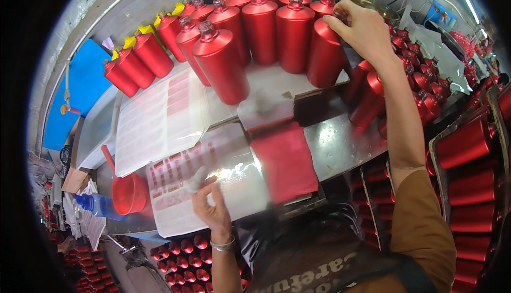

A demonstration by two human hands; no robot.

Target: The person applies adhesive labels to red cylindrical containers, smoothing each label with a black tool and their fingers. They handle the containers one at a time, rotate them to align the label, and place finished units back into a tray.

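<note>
My right hand [367, 29] is closed around the neck of a red metallic bottle [326, 53], which stands slightly tilted at the right end of a group on a white board. My left hand [213, 210] hovers over a sheet of printed labels [181, 170], its fingers apart; a whitish covering [199, 179] shows at one fingertip. Nothing can be made out in that hand. Just right of the sheet lies a folded red cloth [286, 162]. A nearer red bottle [221, 64] stands upright in front of the group.
A stack of printed sheets [159, 117] lies left. Beyond it lean bottles with yellow pieces [151, 56] at their necks. A red dipper [129, 193] and a blue-capped bottle [104, 205] stand at the left edge. Racks of red bottles [471, 176] crowd the right side.
</note>
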